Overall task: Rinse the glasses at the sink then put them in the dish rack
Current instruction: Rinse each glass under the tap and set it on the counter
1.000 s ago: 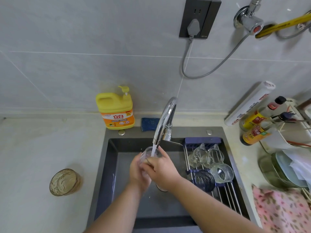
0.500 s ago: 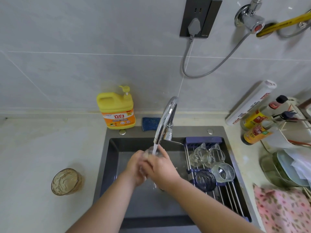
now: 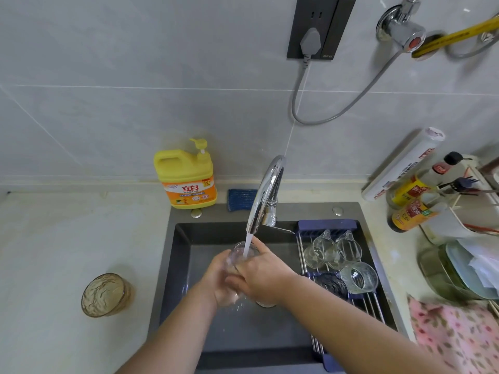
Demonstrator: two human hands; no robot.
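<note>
Nearest to me, both forearms reach in from the near edge over the dark sink [image 3: 181, 265]. Off to the right, a pink flowered cloth [image 3: 456, 336] lies on the pale surface [image 3: 54, 252].

Over the middle of the basin the left hand [image 3: 221, 282] and right hand [image 3: 266, 276] are pressed together. The fingers of both curl round one clear glass [image 3: 239, 255], the left hand on its left side and the right hand on its right. The glass's mouth faces up toward the spout, and a stream of water [image 3: 247, 244] runs into it. Drops fall from under the hands.

Well to the left of the sink, an amber glass [image 3: 105, 294] stands alone on the surface.

Just right of the hands, the dish rack [image 3: 374, 310] of metal rods lies across the right part of the sink. Four pieces rest on it. A dark glass [image 3: 333, 284] and a ribbed clear glass [image 3: 358, 276] sit side by side at the nearer end. Two smooth clear glasses [image 3: 320, 252] sit side by side beyond them, against the rack's blue far end.

Farther back, the chrome faucet [image 3: 266, 193] arches over the basin from the sink's far rim. A blue sponge [image 3: 241, 199] lies just left of its base, and a yellow detergent bottle [image 3: 186, 176] stands left of that against the tiled wall. On the right, sauce bottles [image 3: 411, 215] stand crowded near stacked plates [image 3: 464, 273]. Highest on the wall, a grey plug [image 3: 310, 41] sits in a dark socket [image 3: 336, 25].
</note>
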